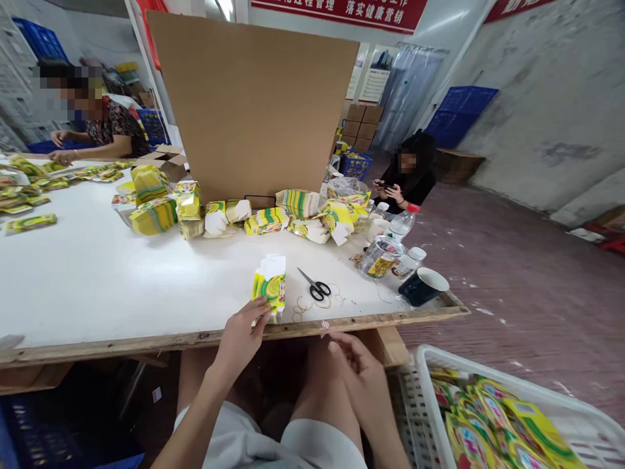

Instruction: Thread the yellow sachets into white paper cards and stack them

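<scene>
My left hand [243,333] reaches up to the table's near edge, its fingertips touching a standing stack of yellow-green flat cartons [269,285]. The fingers are bent onto the stack's lower front. My right hand [358,370] hangs below the table edge above my knee, fingers loosely curled, with nothing visible in it. Black scissors [315,286] and several rubber bands [305,305] lie just right of the stack.
The white table [97,273] has a wooden rim. More yellow-green cartons [156,212] are piled before an upright cardboard sheet [254,104]. A dark mug [424,285], a jar [381,256] and a bottle [403,223] stand at the right corner. A white crate [576,407] of packets sits lower right. Two people sit farther back.
</scene>
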### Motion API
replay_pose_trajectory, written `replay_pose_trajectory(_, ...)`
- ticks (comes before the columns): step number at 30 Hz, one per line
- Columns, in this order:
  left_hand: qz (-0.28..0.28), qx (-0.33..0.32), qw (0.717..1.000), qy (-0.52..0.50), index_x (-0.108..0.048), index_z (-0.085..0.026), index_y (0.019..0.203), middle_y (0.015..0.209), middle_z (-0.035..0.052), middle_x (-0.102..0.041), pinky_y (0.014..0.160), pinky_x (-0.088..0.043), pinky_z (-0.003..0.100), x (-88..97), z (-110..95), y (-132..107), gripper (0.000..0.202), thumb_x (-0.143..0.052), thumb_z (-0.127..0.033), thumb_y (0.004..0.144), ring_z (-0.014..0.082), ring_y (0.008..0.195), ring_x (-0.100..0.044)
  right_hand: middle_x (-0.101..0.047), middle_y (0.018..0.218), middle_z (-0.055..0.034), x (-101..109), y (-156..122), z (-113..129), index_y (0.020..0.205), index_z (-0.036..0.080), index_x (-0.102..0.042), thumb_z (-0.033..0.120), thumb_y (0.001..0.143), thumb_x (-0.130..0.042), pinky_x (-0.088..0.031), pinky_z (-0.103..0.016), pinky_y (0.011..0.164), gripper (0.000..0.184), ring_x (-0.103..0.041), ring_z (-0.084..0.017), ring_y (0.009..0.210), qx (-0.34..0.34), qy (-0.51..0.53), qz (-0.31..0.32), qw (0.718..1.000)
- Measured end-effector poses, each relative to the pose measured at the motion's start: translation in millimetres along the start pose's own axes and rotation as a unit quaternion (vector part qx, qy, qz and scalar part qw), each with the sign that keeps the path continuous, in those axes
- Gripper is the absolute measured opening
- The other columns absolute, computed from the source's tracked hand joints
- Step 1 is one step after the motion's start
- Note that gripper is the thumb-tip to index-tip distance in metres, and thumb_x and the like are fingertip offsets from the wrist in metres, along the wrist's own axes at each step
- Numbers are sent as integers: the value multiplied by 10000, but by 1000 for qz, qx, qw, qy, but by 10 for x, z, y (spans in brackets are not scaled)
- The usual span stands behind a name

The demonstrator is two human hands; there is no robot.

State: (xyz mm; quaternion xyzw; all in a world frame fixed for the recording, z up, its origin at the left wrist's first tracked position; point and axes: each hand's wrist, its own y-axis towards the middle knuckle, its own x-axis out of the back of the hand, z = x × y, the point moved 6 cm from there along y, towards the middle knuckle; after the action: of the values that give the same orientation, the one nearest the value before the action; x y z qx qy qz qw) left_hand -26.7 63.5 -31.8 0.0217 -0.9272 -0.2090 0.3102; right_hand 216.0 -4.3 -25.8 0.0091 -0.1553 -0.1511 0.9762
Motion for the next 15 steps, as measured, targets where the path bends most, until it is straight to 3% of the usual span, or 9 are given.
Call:
replay_pose_trajectory(5, -37, 0, 999, -13, -750, -227, 1035, 1143, 82, -753, 1008, -536, 440, 64, -28, -47, 241, -545, -209, 909, 247, 1114, -684, -678, 634, -24, -611, 176, 114, 777, 172, -730, 562, 800, -646, -435, -263, 527, 399, -537, -153, 528, -37, 130, 65, 989)
replay_pose_trajectory(9, -65, -29, 996, -55, -737, -248, 1079, 1159, 65, -745, 1057, -498, 437, 65, -134, -135, 270, -517, -204, 929, 236, 1159, -656, -659, 625, -14, -962, 377, 105, 738, 169, -695, 589, 799, -622, -430, -254, 533, 431, -521, -143, 543, -44, 168, 67, 983)
replay_pose_trajectory(12, -55, -46, 991, -109, -740, -269, 1084, 1170, 59, -737, 1088, -466, 440, 55, -255, -199, 273, -523, -212, 928, 242, 1189, -634, -666, 655, -14, -1036, 456, 98, 764, 173, -680, 597, 768, -650, -480, -272, 608, 425, -576, -163, 618, -42, 193, 65, 978)
replay_pose_trajectory(15, -69, 11, 975, -213, -724, -259, 1117, 1286, 76, -677, 1123, -414, 450, 78, -293, -240, 254, -578, -260, 909, 268, 1271, -569, -703, 757, -34, -893, 380, 101, 810, 185, -687, 575, 758, -684, -516, -318, 743, 394, -632, -197, 747, -38, 207, 65, 975)
